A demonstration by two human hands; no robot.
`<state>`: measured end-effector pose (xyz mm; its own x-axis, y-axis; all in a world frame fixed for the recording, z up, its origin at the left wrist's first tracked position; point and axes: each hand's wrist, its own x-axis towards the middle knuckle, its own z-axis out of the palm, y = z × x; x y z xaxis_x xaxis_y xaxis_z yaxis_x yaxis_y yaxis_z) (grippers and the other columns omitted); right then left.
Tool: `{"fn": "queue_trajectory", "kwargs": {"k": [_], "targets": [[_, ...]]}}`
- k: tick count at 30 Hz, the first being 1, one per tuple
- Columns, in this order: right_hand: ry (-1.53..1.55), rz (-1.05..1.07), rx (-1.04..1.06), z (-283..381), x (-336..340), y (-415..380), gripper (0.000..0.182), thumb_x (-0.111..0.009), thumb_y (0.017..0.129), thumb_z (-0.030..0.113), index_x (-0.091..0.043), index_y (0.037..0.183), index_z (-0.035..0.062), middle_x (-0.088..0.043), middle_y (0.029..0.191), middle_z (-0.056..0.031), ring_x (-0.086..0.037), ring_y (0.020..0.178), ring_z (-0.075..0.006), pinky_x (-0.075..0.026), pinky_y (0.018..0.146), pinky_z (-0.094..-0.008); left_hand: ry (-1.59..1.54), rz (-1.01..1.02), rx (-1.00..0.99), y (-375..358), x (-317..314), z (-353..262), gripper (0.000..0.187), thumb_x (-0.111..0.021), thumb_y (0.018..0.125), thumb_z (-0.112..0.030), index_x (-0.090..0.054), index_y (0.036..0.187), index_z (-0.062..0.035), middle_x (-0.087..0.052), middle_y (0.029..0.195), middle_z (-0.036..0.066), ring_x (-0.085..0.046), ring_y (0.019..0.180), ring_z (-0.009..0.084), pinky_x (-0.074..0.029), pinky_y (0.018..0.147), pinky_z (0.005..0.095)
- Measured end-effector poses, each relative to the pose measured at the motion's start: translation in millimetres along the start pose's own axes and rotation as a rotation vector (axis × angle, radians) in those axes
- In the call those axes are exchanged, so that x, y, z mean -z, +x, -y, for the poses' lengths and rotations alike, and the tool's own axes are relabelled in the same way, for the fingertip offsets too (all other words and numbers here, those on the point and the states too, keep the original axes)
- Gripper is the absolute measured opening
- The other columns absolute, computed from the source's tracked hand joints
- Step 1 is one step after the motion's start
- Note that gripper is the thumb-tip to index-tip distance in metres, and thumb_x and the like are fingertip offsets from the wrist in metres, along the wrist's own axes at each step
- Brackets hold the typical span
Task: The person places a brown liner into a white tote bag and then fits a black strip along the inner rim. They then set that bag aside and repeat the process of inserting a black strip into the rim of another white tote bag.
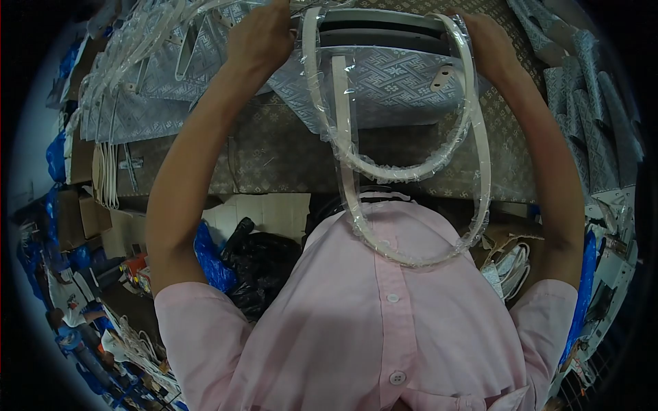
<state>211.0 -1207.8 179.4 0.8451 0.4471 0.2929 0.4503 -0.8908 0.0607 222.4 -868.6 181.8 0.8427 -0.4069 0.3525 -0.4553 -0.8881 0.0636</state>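
A silver-grey handbag (394, 85) with a woven pattern lies on the table, its dark mouth facing up and away from me. Two pale handles (418, 172) wrapped in clear plastic loop from it toward my chest, the longer loop reaching my shirt. My left hand (262, 38) is closed at the left end of the bag's mouth, fingers bent and partly hidden. At the right end my right hand (485, 42) grips the rim, most of its fingers behind the bag's edge. A small oval tab (443, 77) with holes shows on the bag's side.
Similar patterned bags (147, 113) with plastic-wrapped handles are piled on the left. Grey patterned pieces (582, 109) lie in rows at the right. The brown patterned table cover (274, 161) ends before my body. Below are a black plastic bag (264, 264) and cardboard boxes (92, 216).
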Motion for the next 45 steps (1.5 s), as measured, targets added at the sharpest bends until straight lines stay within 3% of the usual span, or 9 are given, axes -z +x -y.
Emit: {"fn": "queue_trajectory", "kwargs": {"k": [15, 23, 26, 28, 30, 36, 38, 41, 45], "targets": [[-0.024, 0.072, -0.050, 9.3, 9.7, 4.5, 0.041, -0.063, 0.079, 0.021, -0.053, 0.117, 0.0069, -0.062, 0.091, -0.0171, -0.059, 0.089, -0.0344, -0.046, 0.077, -0.0434, 0.019, -0.148, -0.185, 2.1, -11.6, 17.6, 0.025, -0.050, 0.083, -0.013, -0.051, 0.107, -0.0079, -0.061, 0.092, 0.021, -0.057, 0.090, 0.0403, -0.043, 0.073, 0.0482], [-0.031, 0.147, -0.085, 16.2, 17.3, 6.5, 0.044, -0.065, 0.078, 0.018, -0.051, 0.118, 0.0072, -0.062, 0.091, -0.0164, -0.058, 0.090, -0.0337, -0.047, 0.075, -0.0427, 0.088, 0.002, 0.046, 6.2, 2.5, -6.8, 0.013, -0.048, 0.078, -0.010, -0.050, 0.089, -0.0037, -0.062, 0.079, 0.021, -0.059, 0.076, 0.0417, -0.046, 0.068, 0.0502], [-0.032, -0.130, 0.067, -12.8, 0.8, -8.4, 0.030, -0.061, 0.079, 0.013, -0.057, 0.107, 0.0049, -0.063, 0.076, -0.0163, -0.060, 0.073, -0.0360, -0.050, 0.064, -0.0425, 0.100, 0.003, 0.143, -3.6, 13.8, -6.7, 0.021, -0.054, 0.079, -0.013, -0.052, 0.097, -0.0025, -0.062, 0.080, 0.022, -0.059, 0.079, 0.0410, -0.046, 0.069, 0.0512], [0.166, -0.215, 0.096, -28.5, 24.8, -24.6, 0.038, -0.063, 0.080, 0.013, -0.053, 0.116, 0.0040, -0.064, 0.078, -0.0143, -0.062, 0.066, -0.0276, -0.049, 0.060, -0.0364, 0.013, -0.017, 0.169, -17.6, 43.8, 3.1, 0.027, -0.060, 0.078, -0.017, -0.056, 0.098, 0.0006, -0.062, 0.080, 0.022, -0.059, 0.076, 0.0403, -0.046, 0.067, 0.0493], [0.625, 0.089, -0.395, -33.5, 80.4, -40.0, 0.036, -0.064, 0.082, 0.015, -0.055, 0.114, 0.0029, -0.064, 0.079, -0.0115, -0.059, 0.062, -0.0148, -0.047, 0.057, -0.0272, -0.072, -0.051, 0.320, -31.7, 79.7, 26.5, 0.032, -0.066, 0.076, -0.019, -0.058, 0.101, 0.0008, -0.063, 0.081, 0.022, -0.061, 0.074, 0.0387, -0.045, 0.065, 0.0453], [0.872, -0.213, -0.378, -10.9, 121.2, -78.4, 0.030, -0.064, 0.084, 0.020, -0.061, 0.106, 0.0012, -0.064, 0.080, -0.0086, -0.058, 0.065, -0.0105, -0.044, 0.057, -0.0238, -0.438, 0.327, 0.549, -54.0, 156.4, -1.1, 0.029, -0.068, 0.077, -0.018, -0.060, 0.099, -0.0004, -0.064, 0.080, 0.018, -0.064, 0.072, 0.0301, -0.046, 0.061, 0.0369], [0.745, -0.370, 0.046, 32.5, 141.9, -57.5, 0.029, -0.064, 0.084, 0.022, -0.062, 0.105, 0.0012, -0.063, 0.077, -0.0074, -0.058, 0.065, -0.0125, -0.044, 0.056, -0.0261, -0.158, 0.185, 0.095, -47.5, 157.3, -52.1, 0.024, -0.065, 0.078, -0.014, -0.058, 0.096, 0.0009, -0.064, 0.075, 0.013, -0.065, 0.067, 0.0244, -0.047, 0.057, 0.0339], [0.781, -0.471, 0.265, 71.8, 149.9, -21.1, 0.028, -0.063, 0.085, 0.023, -0.063, 0.104, 0.0034, -0.062, 0.071, -0.0064, -0.057, 0.064, -0.0141, -0.045, 0.055, -0.0289, 0.165, -0.139, -0.250, -13.3, 144.5, -112.3, 0.020, -0.062, 0.078, -0.008, -0.056, 0.096, -0.0033, -0.062, 0.073, 0.009, -0.065, 0.064, 0.0232, -0.050, 0.053, 0.0334], [0.857, 0.127, 0.096, 56.9, 169.4, -8.1, 0.030, -0.059, 0.087, 0.025, -0.062, 0.109, 0.0034, -0.061, 0.070, -0.0055, -0.055, 0.061, -0.0085, -0.043, 0.055, -0.0234, 0.206, -0.247, -0.323, 15.0, 139.2, -148.1, 0.031, -0.062, 0.077, -0.008, -0.055, 0.107, -0.0071, -0.063, 0.085, 0.010, -0.066, 0.078, 0.0252, -0.053, 0.066, 0.0354]]}}
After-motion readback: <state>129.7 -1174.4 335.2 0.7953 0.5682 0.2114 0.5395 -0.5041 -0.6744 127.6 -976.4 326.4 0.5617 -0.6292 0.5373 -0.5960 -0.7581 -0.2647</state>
